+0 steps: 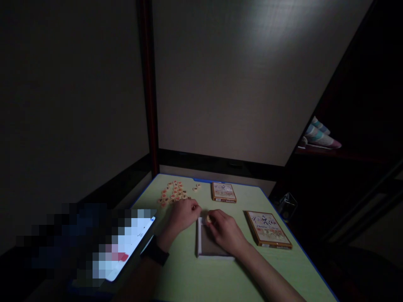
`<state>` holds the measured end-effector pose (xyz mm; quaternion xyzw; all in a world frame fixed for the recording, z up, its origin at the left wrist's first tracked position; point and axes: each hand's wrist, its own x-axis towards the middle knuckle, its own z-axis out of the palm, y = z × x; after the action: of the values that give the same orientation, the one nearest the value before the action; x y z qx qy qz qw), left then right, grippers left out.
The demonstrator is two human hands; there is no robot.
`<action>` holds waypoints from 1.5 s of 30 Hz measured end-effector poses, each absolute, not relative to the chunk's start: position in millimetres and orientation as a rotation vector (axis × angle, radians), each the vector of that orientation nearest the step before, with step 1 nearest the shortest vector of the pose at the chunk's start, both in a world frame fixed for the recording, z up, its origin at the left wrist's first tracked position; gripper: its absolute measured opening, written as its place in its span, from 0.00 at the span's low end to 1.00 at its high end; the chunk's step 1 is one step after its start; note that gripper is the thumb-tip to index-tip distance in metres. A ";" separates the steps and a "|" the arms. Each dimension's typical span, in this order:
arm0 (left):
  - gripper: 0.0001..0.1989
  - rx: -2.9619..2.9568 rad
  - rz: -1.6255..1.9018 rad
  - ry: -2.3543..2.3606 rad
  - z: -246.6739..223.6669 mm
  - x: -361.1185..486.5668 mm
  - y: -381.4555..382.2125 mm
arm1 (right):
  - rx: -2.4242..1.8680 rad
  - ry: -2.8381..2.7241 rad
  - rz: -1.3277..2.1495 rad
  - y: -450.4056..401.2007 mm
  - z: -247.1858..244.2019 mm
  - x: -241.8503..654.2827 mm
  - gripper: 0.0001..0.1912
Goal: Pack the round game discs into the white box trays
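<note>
My right hand (227, 231) pinches a round, pale Chinese chess piece (208, 219) above the far left corner of an open box part (199, 241) with a light rim and a brown-grey inside. The hand and forearm hide much of that box part. My left hand (185, 214), with a dark band on its wrist, is closed just left of the box; a small dark reddish spot shows between its fingertips, too small to name. Beyond it lies a loose cluster of Chinese chess pieces (174, 193) with red and dark marks. A couple of pieces (197, 187) lie apart to its right.
Two flat printed boxes, one at the back (223, 192) and one at the right (268, 229), lie on the pale green table (182, 272). A lit tablet-like screen (135, 245), partly blurred out, stands at the left. Cabinet panels (220, 92) rise behind the table.
</note>
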<state>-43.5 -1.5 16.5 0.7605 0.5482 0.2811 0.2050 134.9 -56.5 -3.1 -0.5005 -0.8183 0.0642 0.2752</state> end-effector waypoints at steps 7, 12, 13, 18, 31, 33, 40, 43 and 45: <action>0.10 1.872 0.463 1.241 0.1 -46.5 3.1 | -1.492 -2.315 0.276 -53.8 -6.3 119.3 0.07; 0.06 1.800 0.465 1.200 0.6 -43.3 2.2 | -1.555 -2.296 0.250 -52.4 -7.8 116.7 0.07; 0.06 1.799 0.468 1.197 0.6 -43.6 2.2 | -1.554 -2.292 0.249 -52.7 -7.4 117.5 0.07; 0.09 1.813 0.471 1.178 -3.2 -46.3 3.6 | -1.529 -2.254 0.251 -52.3 -1.0 127.4 0.06; 0.08 1.963 0.487 1.154 4.4 -43.3 -2.7 | -1.395 -2.267 0.483 -53.7 2.4 129.0 0.19; 0.10 1.983 0.489 1.143 6.4 -43.9 -3.6 | -1.382 -2.268 0.479 -53.5 1.4 128.8 0.20; 0.11 2.036 0.461 1.153 8.9 -44.4 -4.8 | -1.433 -2.272 0.431 -51.2 -4.3 128.4 0.17; 0.11 2.036 0.472 1.159 10.1 -43.3 -5.4 | -1.436 -2.271 0.429 -50.8 -5.4 129.5 0.17; 0.11 2.034 0.471 1.164 11.1 -43.0 -5.7 | -1.427 -2.257 0.436 -50.6 -5.8 130.8 0.18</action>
<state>-43.0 -5.7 11.1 0.7917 0.4529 0.1833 0.3668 130.8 -50.6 -5.8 -0.5150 -0.8145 0.1573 0.2160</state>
